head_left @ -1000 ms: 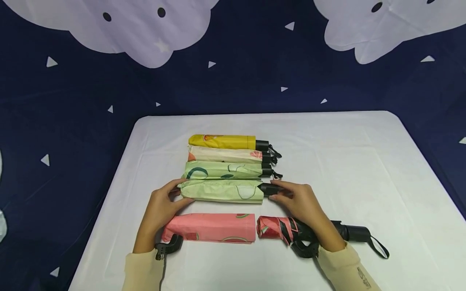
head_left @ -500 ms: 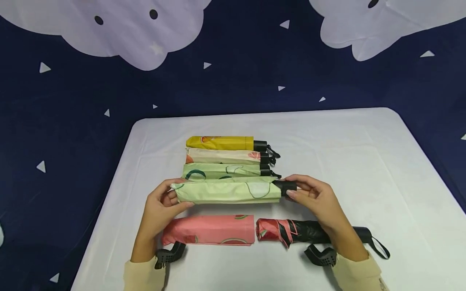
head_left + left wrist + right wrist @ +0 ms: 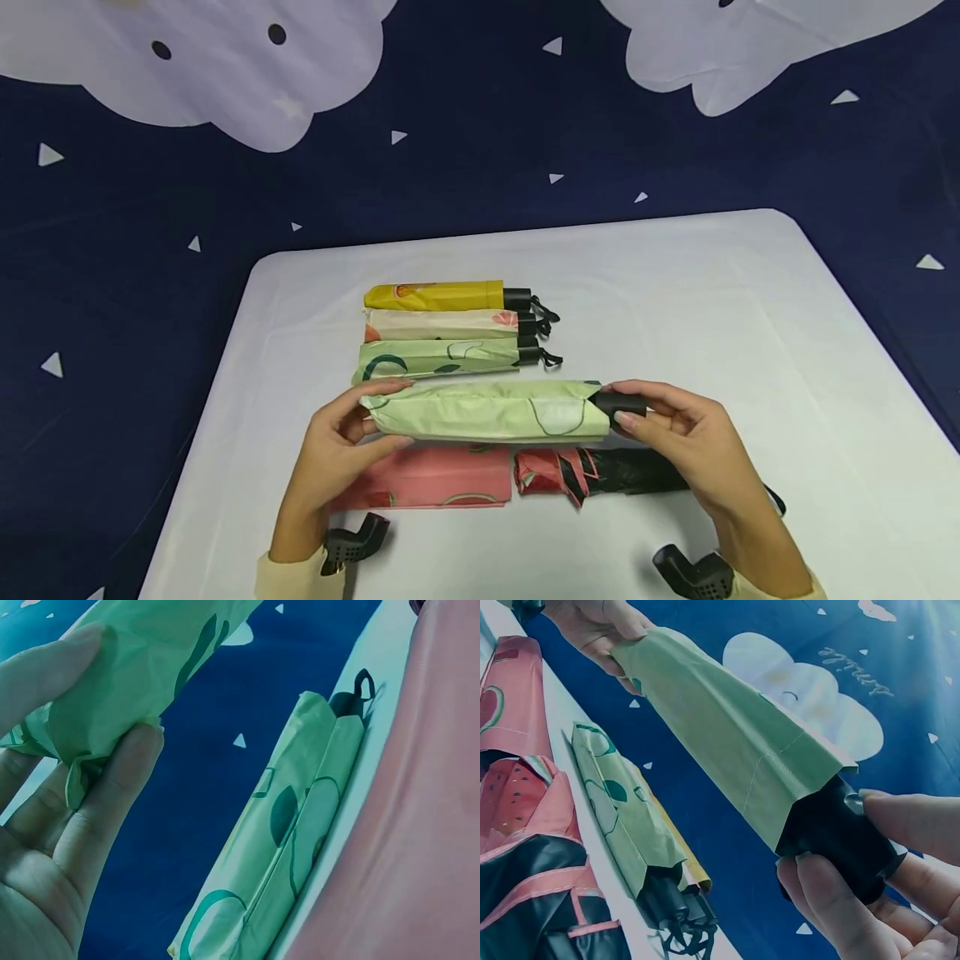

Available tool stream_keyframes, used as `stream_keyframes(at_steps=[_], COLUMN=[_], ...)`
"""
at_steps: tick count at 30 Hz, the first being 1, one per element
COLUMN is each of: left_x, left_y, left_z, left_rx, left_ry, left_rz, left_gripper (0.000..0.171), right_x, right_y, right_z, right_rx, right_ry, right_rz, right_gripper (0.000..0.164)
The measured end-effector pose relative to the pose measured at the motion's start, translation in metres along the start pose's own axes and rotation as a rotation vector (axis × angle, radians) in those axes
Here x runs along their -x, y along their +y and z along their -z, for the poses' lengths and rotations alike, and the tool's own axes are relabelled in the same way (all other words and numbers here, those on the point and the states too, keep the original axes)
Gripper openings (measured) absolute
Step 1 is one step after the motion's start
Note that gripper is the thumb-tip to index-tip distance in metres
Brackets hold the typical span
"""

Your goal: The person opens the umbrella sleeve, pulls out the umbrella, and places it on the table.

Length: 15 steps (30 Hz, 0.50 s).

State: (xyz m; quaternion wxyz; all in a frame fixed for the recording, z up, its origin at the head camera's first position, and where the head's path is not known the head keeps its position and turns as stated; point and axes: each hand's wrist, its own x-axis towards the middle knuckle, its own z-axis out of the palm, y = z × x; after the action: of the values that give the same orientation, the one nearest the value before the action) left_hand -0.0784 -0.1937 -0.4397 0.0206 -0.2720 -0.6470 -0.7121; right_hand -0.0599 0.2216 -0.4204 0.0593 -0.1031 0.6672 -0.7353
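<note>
A folded umbrella [image 3: 480, 412] in a pale green sleeve with avocado-like outlines is held level in both hands, raised off the white table. My left hand [image 3: 337, 454] pinches the sleeve's closed end between thumb and fingers. At the other end my right hand [image 3: 701, 442] grips the black handle [image 3: 840, 840], which sticks out of the sleeve's mouth. In the left wrist view, the thumb lies on one side of the crumpled sleeve tip [image 3: 97, 727] and the fingers on the other. Just beyond the held umbrella lies a similar green umbrella [image 3: 427, 358].
Behind that one lie a cream umbrella [image 3: 442, 325] and a yellow umbrella [image 3: 442, 296], handles pointing right. Nearer me are a flat pink watermelon-print sleeve [image 3: 450, 479] and a bare folded black and red umbrella [image 3: 630, 471]. A white cloth [image 3: 750, 333] covers the table.
The green umbrella was lying at the front of the row with both hands at its ends. It has been lifted and brought towards me and to the right.
</note>
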Motion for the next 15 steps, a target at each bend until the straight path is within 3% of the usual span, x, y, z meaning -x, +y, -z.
stream_keyframes(at_steps=[9, 15], left_x=[0.0039, 0.0053], left_y=[0.0004, -0.0001], left_z=[0.0013, 0.0010], left_rx=[-0.009, -0.017], left_ry=[-0.042, -0.031], left_rz=[-0.017, -0.013], left_gripper=[0.066, 0.066], right_x=[0.0013, 0.0014], right_y=[0.0042, 0.0059], right_z=[-0.0006, -0.0020], right_rx=[-0.021, -0.010], right_ry=[0.006, 0.020], right_rz=[0.009, 0.048], right_gripper=[0.035, 0.034])
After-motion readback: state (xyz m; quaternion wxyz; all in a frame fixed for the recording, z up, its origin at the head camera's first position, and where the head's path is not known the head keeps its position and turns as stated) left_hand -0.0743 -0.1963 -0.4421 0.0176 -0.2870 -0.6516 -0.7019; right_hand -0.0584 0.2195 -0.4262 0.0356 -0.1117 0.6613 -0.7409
